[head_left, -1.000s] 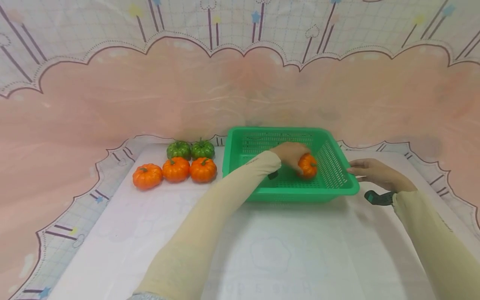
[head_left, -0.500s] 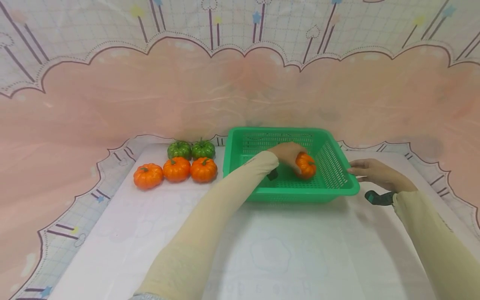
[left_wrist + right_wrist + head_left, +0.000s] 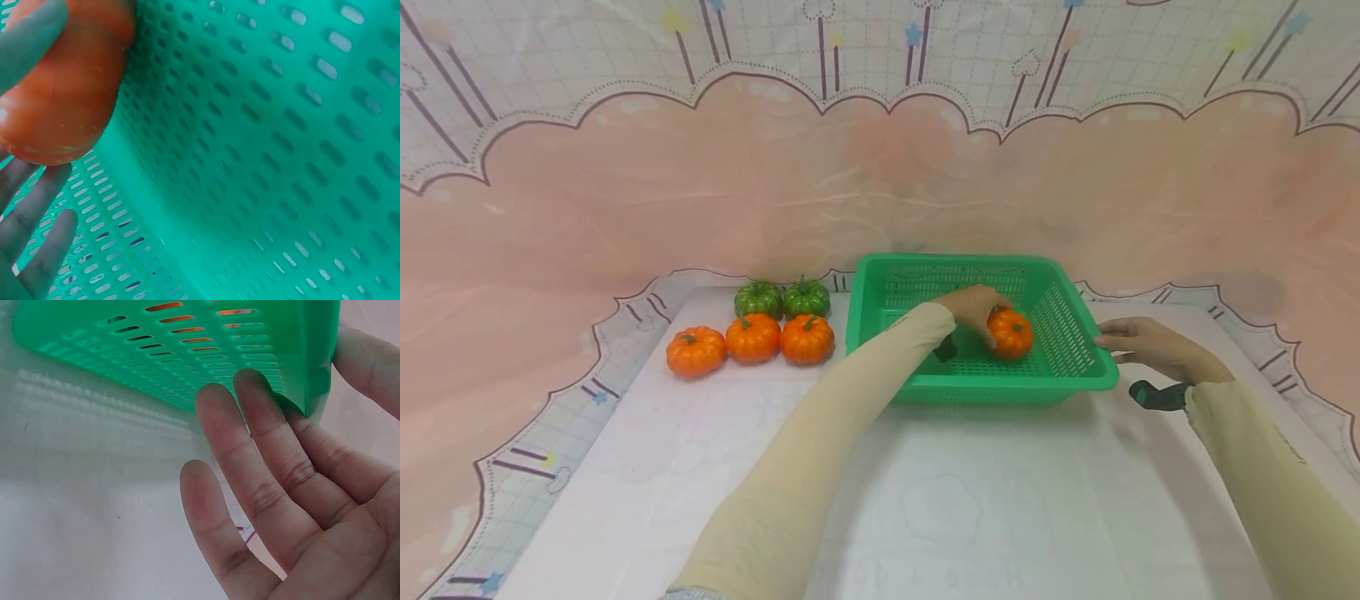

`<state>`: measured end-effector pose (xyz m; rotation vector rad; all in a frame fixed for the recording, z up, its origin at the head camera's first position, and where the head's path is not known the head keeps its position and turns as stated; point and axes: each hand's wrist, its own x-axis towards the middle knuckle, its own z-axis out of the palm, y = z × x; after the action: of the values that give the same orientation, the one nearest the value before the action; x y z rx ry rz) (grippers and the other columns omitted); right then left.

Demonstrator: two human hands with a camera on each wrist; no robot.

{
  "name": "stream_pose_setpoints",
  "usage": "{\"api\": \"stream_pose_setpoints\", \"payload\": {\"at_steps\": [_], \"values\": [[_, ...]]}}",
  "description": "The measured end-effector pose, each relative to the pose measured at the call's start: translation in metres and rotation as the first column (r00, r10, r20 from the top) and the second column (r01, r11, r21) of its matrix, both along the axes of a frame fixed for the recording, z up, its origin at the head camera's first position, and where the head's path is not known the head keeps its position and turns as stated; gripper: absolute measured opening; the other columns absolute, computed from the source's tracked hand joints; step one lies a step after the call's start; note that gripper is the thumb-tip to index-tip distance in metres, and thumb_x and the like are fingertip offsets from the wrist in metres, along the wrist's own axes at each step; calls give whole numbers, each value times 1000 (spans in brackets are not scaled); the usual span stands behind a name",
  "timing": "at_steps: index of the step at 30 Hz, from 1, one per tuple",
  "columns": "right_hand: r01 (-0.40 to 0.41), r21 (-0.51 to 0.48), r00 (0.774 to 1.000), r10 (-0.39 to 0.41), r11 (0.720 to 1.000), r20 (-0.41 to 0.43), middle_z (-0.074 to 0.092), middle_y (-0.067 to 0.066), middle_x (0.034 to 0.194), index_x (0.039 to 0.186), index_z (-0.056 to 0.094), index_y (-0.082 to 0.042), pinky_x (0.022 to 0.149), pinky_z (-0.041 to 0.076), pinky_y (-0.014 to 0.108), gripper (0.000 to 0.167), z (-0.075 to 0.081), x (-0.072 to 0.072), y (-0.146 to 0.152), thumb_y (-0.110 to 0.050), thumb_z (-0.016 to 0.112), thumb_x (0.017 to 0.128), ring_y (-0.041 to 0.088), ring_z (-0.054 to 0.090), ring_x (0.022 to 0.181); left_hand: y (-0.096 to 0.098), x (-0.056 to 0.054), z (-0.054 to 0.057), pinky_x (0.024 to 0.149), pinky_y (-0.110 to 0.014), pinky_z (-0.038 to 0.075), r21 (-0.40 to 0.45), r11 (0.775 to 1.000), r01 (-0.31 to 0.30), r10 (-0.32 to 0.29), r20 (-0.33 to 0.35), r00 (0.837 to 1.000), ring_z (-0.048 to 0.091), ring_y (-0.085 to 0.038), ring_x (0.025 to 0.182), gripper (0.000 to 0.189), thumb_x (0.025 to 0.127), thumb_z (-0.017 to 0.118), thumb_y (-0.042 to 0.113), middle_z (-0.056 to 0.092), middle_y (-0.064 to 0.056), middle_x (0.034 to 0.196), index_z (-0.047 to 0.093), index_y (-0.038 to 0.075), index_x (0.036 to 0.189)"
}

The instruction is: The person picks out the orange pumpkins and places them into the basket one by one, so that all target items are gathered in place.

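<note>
While the left hand (image 3: 972,305) holds the orange pumpkin (image 3: 1014,335) between thumb and fingers, inside the green basket (image 3: 985,383), the right hand (image 3: 1157,347) touches its right edge, fingers nearly straight; the pumpkin lies between both hands, nearer the left.

At your one o'clock, the green basket (image 3: 1000,383) looks like moulded plastic, smooth with a soft sheen and pierced with slots, and the orange pumpkin (image 3: 1015,337) inside it has a slick, ribbed, plastic-looking skin. Toward eleven o'clock you have three orange pumpkins (image 3: 752,340) and two green pumpkins (image 3: 806,302), all glossy with bright highlights. Your sleeves (image 3: 808,450) look like matt cloth, the white table covering (image 3: 1000,492) smooth and faintly shiny, and the printed backdrop (image 3: 880,183) at twelve o'clock like thin, creased sheeting.
</note>
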<state>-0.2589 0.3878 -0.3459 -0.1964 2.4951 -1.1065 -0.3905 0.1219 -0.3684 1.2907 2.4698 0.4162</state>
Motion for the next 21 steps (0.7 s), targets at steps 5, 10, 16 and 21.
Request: {"api": "stream_pose_setpoints", "payload": {"at_steps": [5,10,16,21], "values": [[4,2,1000,-4,1000,2,35,34,142,140,25,16,102,43,52,65,-1,0,0,-30,45,99,47,36,130,0,-3,-4,103,-26,44,-27,1000,-3,3,4,1000,50,-17,125,77,72,82,25,51,-2,140,46,11,139],[6,6,1000,-6,1000,0,36,34,141,140,26,16,102,44,51,64,0,0,-1,-30,45,99,47,38,130,-2,-1,-2,102,-26,45,-43,999,0,0,5,1000,50,-17,125,75,73,81,23,51,-3,141,47,11,139],[5,13,1000,-5,1000,1,36,35,142,140,25,16,102,43,52,65,1,0,-2,-31,45,99,47,37,130,-2,-9,-10,105,-27,42,-48,999,-25,26,29,999,47,-18,129,74,73,81,21,49,-2,142,47,12,138],[8,15,1000,-8,1000,-5,38,34,141,140,27,15,102,44,52,64,0,0,-2,-31,45,99,44,41,128,-1,-16,-15,105,-28,42,-59,997,-45,48,46,998,48,-17,129,75,73,82,22,49,-2,142,47,12,139]]}}
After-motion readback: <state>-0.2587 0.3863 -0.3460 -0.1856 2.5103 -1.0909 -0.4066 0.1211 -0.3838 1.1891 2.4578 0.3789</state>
